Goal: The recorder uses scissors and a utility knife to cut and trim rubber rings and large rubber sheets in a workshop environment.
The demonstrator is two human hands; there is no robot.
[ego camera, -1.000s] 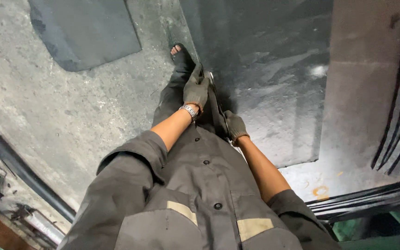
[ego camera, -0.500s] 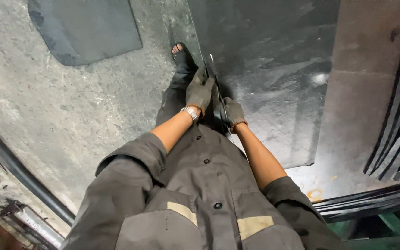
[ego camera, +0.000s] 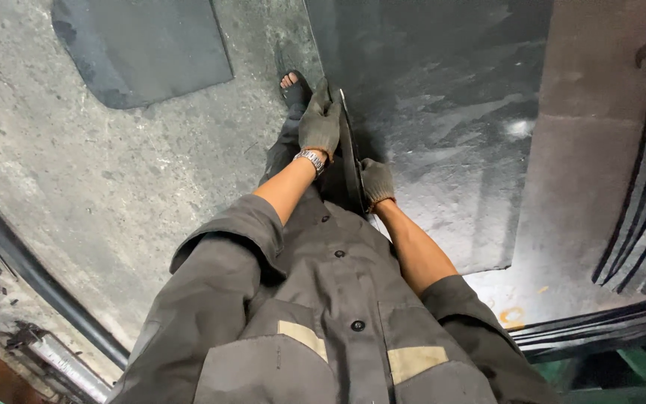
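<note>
While we stand on the concrete floor [ego camera: 136,194], our gloved left hand [ego camera: 320,123] and right hand [ego camera: 376,182] both clasp the raised edge of a large black rubber sheet [ego camera: 443,112]; a smaller dark mat [ego camera: 143,45] lies well apart.

Dark grey gloves cover the left hand [ego camera: 320,123] and right hand [ego camera: 376,182], gripping a glossy black sheet [ego camera: 443,112]; silver watch [ego camera: 310,159] at the left wrist, grey mottled floor [ego camera: 114,172] to its left
</note>
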